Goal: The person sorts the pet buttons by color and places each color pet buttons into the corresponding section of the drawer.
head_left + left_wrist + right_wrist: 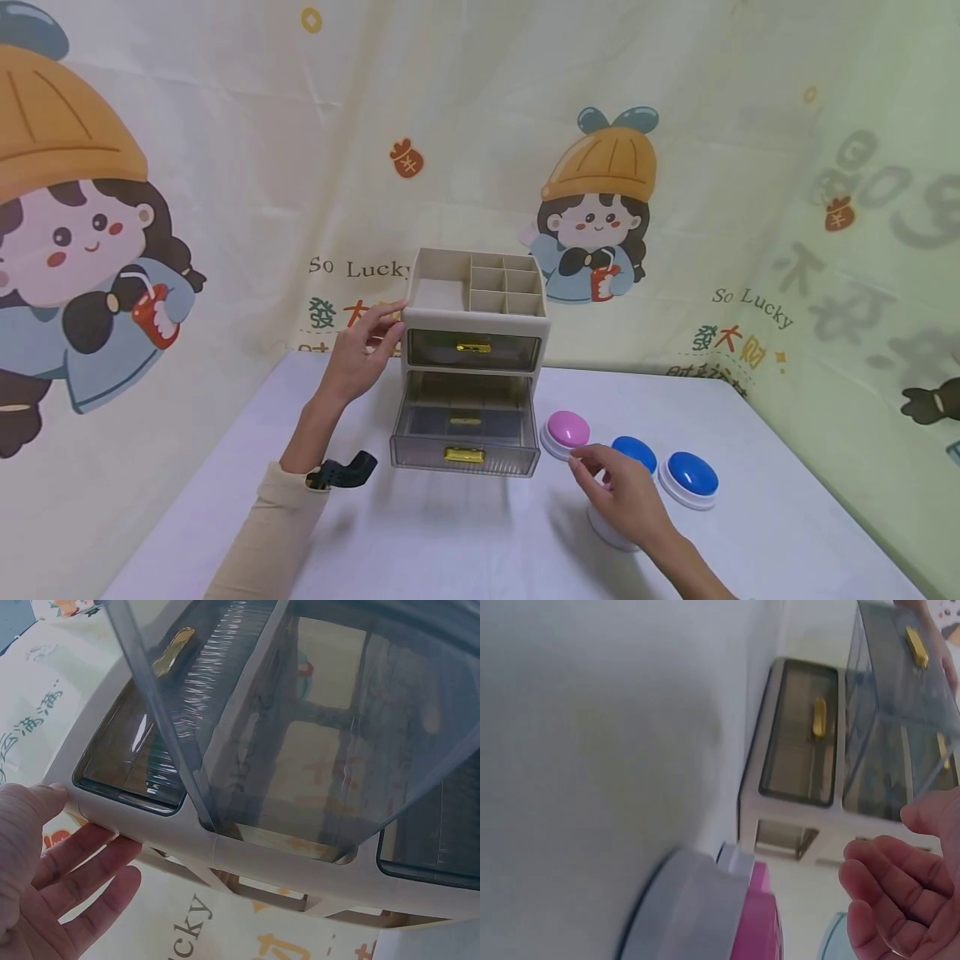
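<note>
A beige desktop drawer cabinet stands on the table, and its smoky clear middle drawer is pulled out. The top drawer and the bottom drawer are closed; each drawer has a gold handle. My left hand touches the cabinet's upper left side, thumb at the front corner. Right of the cabinet, my right hand hovers above a white round base, fingers loosely bent with nothing between them. That base's top is mostly hidden by the hand. A pink push button sits just beyond the fingertips.
Two blue push buttons lie right of the pink one, the nearer to my hand partly covered. Open compartments form the cabinet top. A white cloth covers the table; a printed curtain hangs behind it.
</note>
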{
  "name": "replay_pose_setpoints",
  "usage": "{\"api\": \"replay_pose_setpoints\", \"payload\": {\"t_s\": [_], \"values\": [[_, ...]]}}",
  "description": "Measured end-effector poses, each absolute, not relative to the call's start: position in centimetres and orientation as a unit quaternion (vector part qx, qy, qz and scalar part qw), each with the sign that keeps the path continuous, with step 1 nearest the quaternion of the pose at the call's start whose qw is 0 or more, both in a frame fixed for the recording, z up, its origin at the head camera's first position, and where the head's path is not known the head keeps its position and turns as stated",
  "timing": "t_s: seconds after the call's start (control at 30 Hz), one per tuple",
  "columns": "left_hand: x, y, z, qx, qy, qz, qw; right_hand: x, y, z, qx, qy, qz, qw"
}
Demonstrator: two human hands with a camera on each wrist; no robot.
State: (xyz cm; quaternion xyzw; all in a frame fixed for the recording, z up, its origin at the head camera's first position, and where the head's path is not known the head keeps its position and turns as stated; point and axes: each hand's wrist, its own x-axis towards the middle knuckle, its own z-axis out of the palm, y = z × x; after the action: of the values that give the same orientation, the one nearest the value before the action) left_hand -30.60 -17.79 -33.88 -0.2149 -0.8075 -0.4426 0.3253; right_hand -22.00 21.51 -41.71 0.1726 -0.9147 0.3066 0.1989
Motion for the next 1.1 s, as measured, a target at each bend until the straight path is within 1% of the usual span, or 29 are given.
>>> {"api": "replay_pose_setpoints", "payload": {"t_s": [0.13,0.23,0.43,0.6,0.8,1.0,1.1], "values": [[-30.6,-17.8,-33.9,-0.214,-0.807,-0.446,0.323,-22.7,22.5,-41.8,0.188,-0.901,0.317,0.228],[-30.5,-17.8,-33.9,-0.213,-0.807,-0.446,0.323,-23.2,23.2,-41.8,0.181,-0.899,0.322,0.235],[-30.6,-17.8,-33.9,-0.212,-0.806,-0.450,0.322,-23.7,24.2,-41.5,0.142,-0.908,0.334,0.207],[-30.6,-17.8,-33.9,-0.212,-0.805,-0.450,0.323,-24.2,24.9,-41.5,0.121,-0.916,0.328,0.197],[-30.8,-17.8,-33.9,-0.216,-0.804,-0.449,0.325,-24.7,26.1,-41.6,0.097,-0.927,0.307,0.193],[-30.9,-17.8,-34.0,-0.215,-0.803,-0.449,0.327,-25.2,27.3,-42.1,0.093,-0.925,0.310,0.198],[-30.9,-17.8,-34.1,-0.215,-0.803,-0.450,0.327,-25.3,27.7,-42.0,0.074,-0.928,0.319,0.175]]}}
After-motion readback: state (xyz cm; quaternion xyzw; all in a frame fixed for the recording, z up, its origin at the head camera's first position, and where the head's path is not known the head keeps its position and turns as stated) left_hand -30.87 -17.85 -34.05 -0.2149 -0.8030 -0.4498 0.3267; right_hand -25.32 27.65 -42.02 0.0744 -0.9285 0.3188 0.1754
